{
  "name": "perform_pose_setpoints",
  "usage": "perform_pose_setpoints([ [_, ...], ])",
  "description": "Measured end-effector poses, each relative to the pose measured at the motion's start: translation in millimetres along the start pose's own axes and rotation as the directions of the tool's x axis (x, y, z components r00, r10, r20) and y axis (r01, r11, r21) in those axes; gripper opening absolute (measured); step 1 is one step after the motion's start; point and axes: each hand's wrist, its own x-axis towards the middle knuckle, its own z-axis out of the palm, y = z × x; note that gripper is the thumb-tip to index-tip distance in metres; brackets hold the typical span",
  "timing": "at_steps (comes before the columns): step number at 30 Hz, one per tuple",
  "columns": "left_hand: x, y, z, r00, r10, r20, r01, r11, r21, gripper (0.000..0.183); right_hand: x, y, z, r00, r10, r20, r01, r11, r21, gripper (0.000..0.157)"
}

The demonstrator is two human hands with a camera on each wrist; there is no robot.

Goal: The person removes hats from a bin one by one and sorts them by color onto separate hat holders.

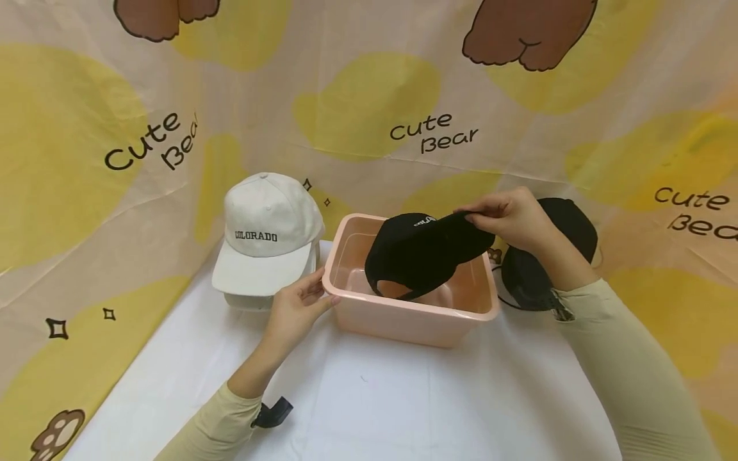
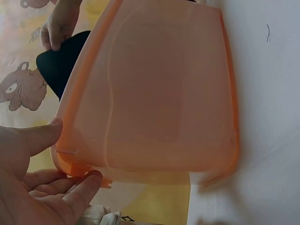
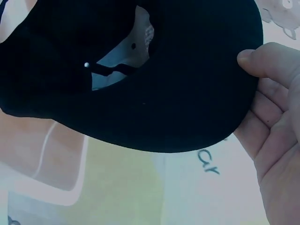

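Note:
A black cap (image 1: 412,256) with white lettering tilts over the pink plastic bin (image 1: 398,323), its crown partly inside the opening. My right hand (image 1: 513,218) pinches the edge of its brim between thumb and fingers; the right wrist view shows the brim's underside (image 3: 197,108) and the thumb on it. At the bin's left front corner, my left hand (image 1: 296,314) grips the rim. The left wrist view shows that thumb above the rim and the fingers of the left hand (image 2: 51,173) curled beneath it, beside the bin's wall (image 2: 154,93).
Left of the bin stands a white cap (image 1: 268,218) reading COLORADO, on top of other pale headwear. Another black cap (image 1: 567,224) sits to the right, partly behind my right forearm. A patterned cloth (image 1: 357,96) hangs behind the white tabletop (image 1: 369,397).

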Motion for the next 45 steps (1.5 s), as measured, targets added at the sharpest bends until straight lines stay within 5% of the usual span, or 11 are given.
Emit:
perform_pose_setpoints([
  [9, 3.0, 2.1, -4.0, 1.0, -0.003, -0.007, 0.003, 1.0, -0.015, 0.069, -8.9, -7.0, -24.8, 0.985, -0.008, -0.173, 0.011, 1.0, 0.013, 0.024],
  [12, 2.5, 2.7, -4.2, 1.0, 0.0, -0.005, 0.0, 1.0, -0.021, 0.069, -12.4, -4.5, -32.7, 0.978, -0.012, -0.208, 0.041, 0.99, 0.136, 0.025],
  [17, 0.9, 4.7, -3.5, 1.0, -0.001, -0.011, 0.001, 1.0, -0.015, 0.068, -20.8, -0.4, -47.6, 0.956, -0.008, -0.294, 0.129, 0.91, 0.395, 0.026],
  [19, 0.6, 5.1, -3.3, 1.0, -0.005, -0.012, 0.005, 1.0, -0.013, 0.068, -24.5, 0.6, -54.9, 0.942, -0.006, -0.336, 0.15, 0.902, 0.405, 0.026],
  [29, -0.7, 1.5, -4.4, 1.0, -0.007, -0.016, 0.007, 1.0, -0.022, 0.068, -38.0, 2.1, -93.8, 0.841, 0.078, -0.535, 0.02, 0.984, 0.176, 0.015],
  [34, -2.1, -1.0, -4.9, 1.0, -0.006, -0.014, 0.005, 0.999, -0.034, 0.067, -40.5, 10.0, -110.9, 0.794, 0.101, -0.6, -0.02, 0.99, 0.14, 0.015],
  [41, -2.1, -0.4, -2.7, 1.0, -0.011, -0.004, 0.01, 0.999, -0.049, 0.069, -48.8, 23.0, -137.3, 0.713, 0.177, -0.679, -0.219, 0.976, 0.025, 0.017],
  [45, -1.2, 0.9, -1.2, 1.0, -0.011, 0.002, 0.012, 0.998, -0.054, 0.069, -54.4, 27.8, -150.0, 0.698, 0.189, -0.69, -0.277, 0.961, -0.017, 0.019],
])
